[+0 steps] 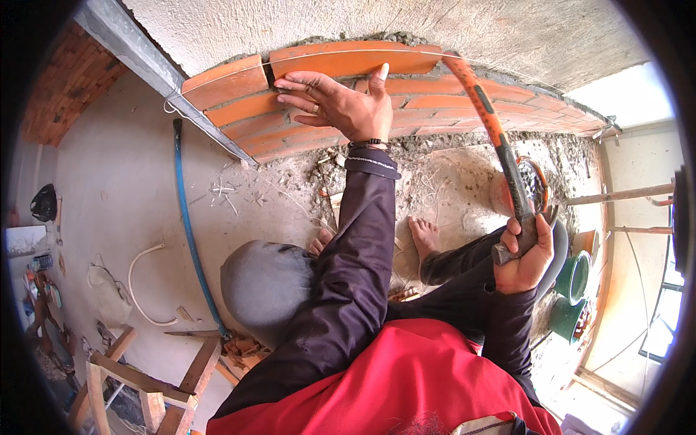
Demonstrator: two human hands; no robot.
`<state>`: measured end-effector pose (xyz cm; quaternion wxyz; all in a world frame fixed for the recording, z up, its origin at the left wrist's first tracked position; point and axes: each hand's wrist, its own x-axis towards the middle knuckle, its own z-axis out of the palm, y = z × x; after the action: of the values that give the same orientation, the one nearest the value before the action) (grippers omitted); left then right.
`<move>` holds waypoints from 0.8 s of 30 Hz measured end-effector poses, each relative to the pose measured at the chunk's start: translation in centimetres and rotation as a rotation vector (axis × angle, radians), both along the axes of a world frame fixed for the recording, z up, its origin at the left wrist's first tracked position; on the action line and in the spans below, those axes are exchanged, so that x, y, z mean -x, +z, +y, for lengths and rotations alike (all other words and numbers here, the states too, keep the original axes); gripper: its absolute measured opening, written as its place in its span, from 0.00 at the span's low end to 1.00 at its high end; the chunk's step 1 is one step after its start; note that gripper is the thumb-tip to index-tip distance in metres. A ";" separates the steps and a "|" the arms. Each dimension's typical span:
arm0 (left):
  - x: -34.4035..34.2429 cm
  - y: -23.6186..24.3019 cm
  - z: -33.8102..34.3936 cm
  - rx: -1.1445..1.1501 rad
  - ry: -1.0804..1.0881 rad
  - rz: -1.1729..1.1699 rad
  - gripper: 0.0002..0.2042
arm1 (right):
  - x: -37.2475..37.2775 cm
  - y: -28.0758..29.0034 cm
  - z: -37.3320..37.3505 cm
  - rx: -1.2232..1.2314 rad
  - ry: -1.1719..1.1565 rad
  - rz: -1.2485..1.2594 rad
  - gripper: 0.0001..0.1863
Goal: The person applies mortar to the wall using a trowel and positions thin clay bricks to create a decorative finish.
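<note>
On the wall's (428, 103) top course, along the string (362, 50), one brick (355, 61) is apparently being aligned. Left hand (348, 109): spread against it, nothing grasped. Hammer (500, 145): gripped by its head in right hand (528, 264). Gentle, string-guided tapping seems called for.

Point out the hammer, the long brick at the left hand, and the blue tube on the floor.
Hammer (500, 145): head view, on its orange and black handle.
Long brick (351, 63): head view, on its orange face.
Blue tube (189, 226): head view, about midway along its length.
</note>
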<state>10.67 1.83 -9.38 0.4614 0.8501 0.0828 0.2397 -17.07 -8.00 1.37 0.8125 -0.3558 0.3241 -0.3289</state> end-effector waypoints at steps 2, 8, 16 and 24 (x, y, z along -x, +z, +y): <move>0.1 0.1 -0.2 -0.005 0.009 0.004 0.68 | 0.6 -0.4 -0.2 -0.042 -0.024 -0.058 0.19; 0.1 0.3 -0.4 0.033 0.017 0.008 0.69 | 0.8 -0.8 0.3 -0.032 0.034 -0.042 0.19; 0.3 0.3 -0.5 0.006 0.024 -0.021 0.68 | 4.0 0.8 0.9 0.302 -0.035 0.175 0.17; 0.9 0.7 -0.3 0.011 0.025 0.011 0.65 | 3.4 9.4 -2.3 1.049 0.081 0.653 0.15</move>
<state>9.75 1.53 -8.64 0.4627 0.8477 0.0975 0.2403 -20.48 -10.29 10.80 0.3999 -0.8022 0.3375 -0.2875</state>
